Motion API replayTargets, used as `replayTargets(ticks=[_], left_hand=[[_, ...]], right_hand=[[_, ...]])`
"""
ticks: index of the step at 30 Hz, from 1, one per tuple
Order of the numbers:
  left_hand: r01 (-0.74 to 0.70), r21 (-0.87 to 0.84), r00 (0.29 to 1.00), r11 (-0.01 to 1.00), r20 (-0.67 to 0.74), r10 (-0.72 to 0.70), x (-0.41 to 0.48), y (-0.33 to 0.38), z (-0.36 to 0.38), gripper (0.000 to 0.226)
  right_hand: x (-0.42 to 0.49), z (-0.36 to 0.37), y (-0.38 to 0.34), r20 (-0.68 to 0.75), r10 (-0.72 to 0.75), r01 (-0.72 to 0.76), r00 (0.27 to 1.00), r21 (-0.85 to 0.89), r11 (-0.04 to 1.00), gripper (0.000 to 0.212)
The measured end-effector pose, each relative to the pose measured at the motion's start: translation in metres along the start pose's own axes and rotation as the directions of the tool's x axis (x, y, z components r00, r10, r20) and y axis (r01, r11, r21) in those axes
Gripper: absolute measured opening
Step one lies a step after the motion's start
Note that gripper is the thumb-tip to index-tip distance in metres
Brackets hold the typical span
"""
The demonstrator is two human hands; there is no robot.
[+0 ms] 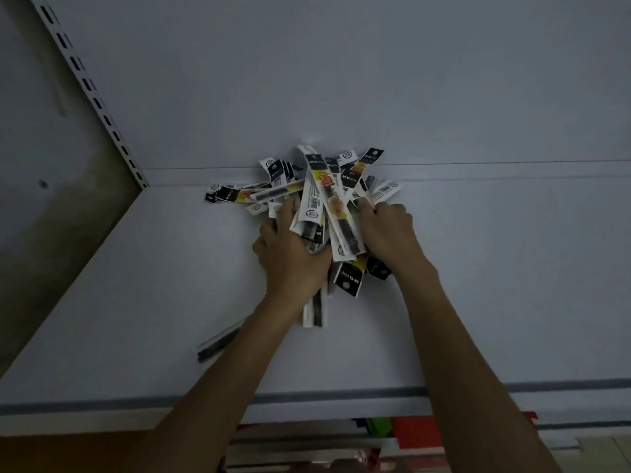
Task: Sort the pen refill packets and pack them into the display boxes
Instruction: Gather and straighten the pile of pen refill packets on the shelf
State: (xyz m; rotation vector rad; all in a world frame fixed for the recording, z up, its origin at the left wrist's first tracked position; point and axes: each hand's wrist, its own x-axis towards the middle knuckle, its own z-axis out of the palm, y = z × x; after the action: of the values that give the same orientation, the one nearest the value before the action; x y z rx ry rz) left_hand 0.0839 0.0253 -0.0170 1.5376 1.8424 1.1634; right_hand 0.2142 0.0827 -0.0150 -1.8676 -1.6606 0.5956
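a heap of pen refill packets (333,203) lies at the back of a white shelf (136,285), its far ends touching the back panel (341,80). the left grip (290,249) is on the near left side of the heap, its fingers and thumb curled round a bunch of packets; one long packet sticks out from under the palm toward the shelf's front edge. the right grip (389,230) is on the near right side, back of the hand up, its fingers bent sharply and dug into the heap's edge, closed on packets there. most of the heap sits between the two grips and fans out beyond the fingertips. one loose packet (218,341) lies apart on the shelf, just beside the left forearm. a slotted upright (85,83) runs up the left corner.
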Motion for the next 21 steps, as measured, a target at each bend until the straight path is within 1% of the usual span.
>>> replayTargets(ticks=[2,3,4,5,6,8,9,11,13,15,16,18,19,21], left_hand=[[0.048,-0.026,0.997,0.999,0.056,-0.046,-0.002,0.003,-0.008,0.104],[0.074,-0.039,0.995,0.997,0.075,-0.071,-0.003,0.001,-0.014,0.111],[0.098,-0.074,0.993,0.992,0.079,-0.092,-0.003,-0.002,-0.022,0.115],[0.125,-0.136,0.991,0.983,0.073,-0.116,-0.002,-0.004,-0.029,0.113],[0.153,-0.216,0.988,0.964,0.068,-0.141,-0.001,-0.005,-0.034,0.106],[0.209,-0.32,0.978,0.924,0.074,-0.196,0.004,-0.003,-0.034,0.09],[0.236,-0.329,0.972,0.914,0.09,-0.219,0.007,0.0,-0.03,0.087],[0.283,-0.32,0.958,0.904,0.14,-0.25,0.011,0.01,-0.022,0.095],[0.299,-0.303,0.952,0.905,0.154,-0.263,0.011,0.018,-0.016,0.105],[0.301,-0.312,0.951,0.901,0.168,-0.259,0.015,0.02,-0.012,0.107],[0.284,-0.328,0.955,0.901,0.18,-0.236,0.015,0.022,-0.011,0.101],[0.236,-0.393,0.967,0.889,0.188,-0.174,0.015,0.024,-0.01,0.079],[0.234,-0.433,0.967,0.871,0.192,-0.165,0.017,0.023,-0.009,0.072],[0.248,-0.501,0.965,0.829,0.203,-0.166,0.02,0.022,-0.01,0.071]], right_hand=[[-0.013,-0.008,0.001,-0.008,-0.009,0.01,1.0,0.11,0.994,0.055],[-0.018,-0.014,0.004,-0.056,-0.004,0.012,0.998,0.14,0.99,0.055],[-0.022,-0.02,0.009,-0.114,0.031,-0.014,0.993,0.149,0.989,0.057],[-0.024,-0.024,0.013,-0.148,0.083,-0.061,0.985,0.147,0.987,0.06],[-0.025,-0.028,0.016,-0.143,0.139,-0.119,0.98,0.141,0.983,0.064],[-0.019,-0.028,0.013,-0.038,0.187,-0.181,0.982,0.133,0.974,0.071],[-0.016,-0.025,0.009,0.014,0.18,-0.18,0.984,0.172,0.969,0.074],[-0.014,-0.02,-0.005,0.086,0.136,-0.153,0.987,0.243,0.958,0.082],[-0.014,-0.011,-0.016,0.126,0.103,-0.131,0.987,0.237,0.963,0.088],[-0.016,-0.005,-0.024,0.146,0.09,-0.121,0.985,0.216,0.969,0.1],[-0.016,-0.004,-0.027,0.145,0.091,-0.122,0.985,0.218,0.968,0.108],[-0.014,-0.003,-0.031,0.146,0.094,-0.131,0.985,0.269,0.954,0.116],[-0.014,-0.003,-0.032,0.142,0.087,-0.127,0.986,0.309,0.943,0.112],[-0.014,-0.003,-0.032,0.123,0.065,-0.108,0.99,0.381,0.918,0.101]])
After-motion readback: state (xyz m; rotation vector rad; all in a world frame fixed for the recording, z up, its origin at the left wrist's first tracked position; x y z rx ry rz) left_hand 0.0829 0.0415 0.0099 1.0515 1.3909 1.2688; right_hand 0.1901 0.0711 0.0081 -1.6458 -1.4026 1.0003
